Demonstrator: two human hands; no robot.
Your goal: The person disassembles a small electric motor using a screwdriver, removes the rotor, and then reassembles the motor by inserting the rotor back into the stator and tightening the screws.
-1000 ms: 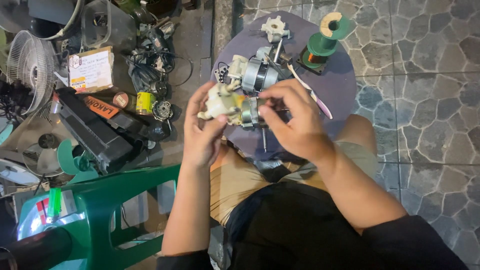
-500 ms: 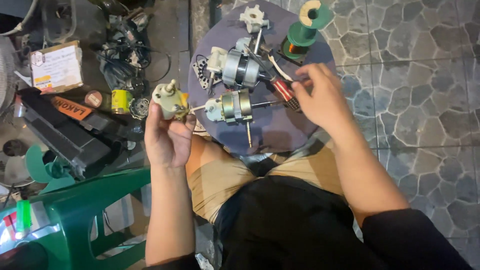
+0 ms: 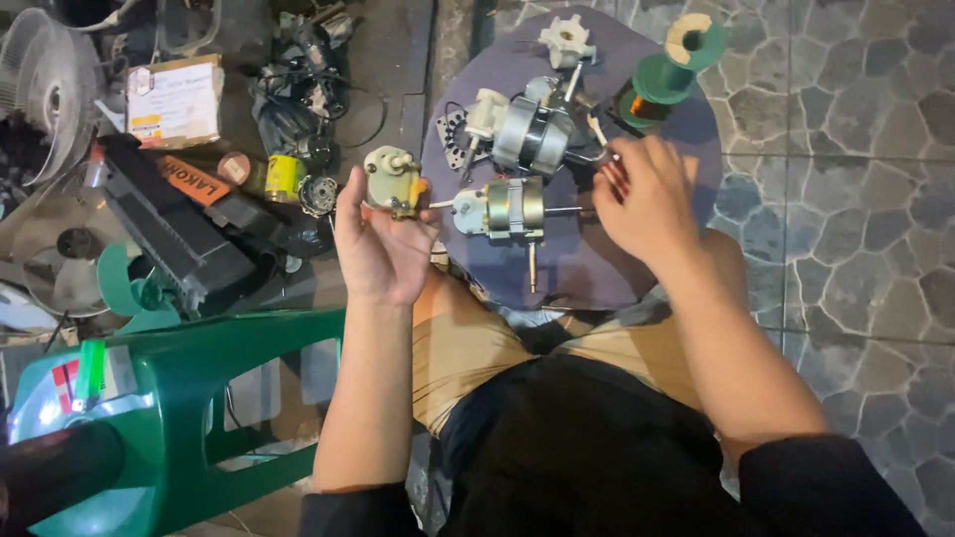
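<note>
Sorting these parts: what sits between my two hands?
In the head view, a small motor lies on the round table between left hand and right hand.

A cream-coloured small plastic gearbox housing showed a spot of yellow at its side. A silver-grey metal fan motor lay on a round dull-purple tabletop, beside a second grey motor with white plastic ends. A green wire spool carried copper-orange winding and a pale tan flange. A white star-shaped plastic part sat near it. The glossy green plastic chair contrasted with grey irregular stone paving. The shorts were tan.
</note>
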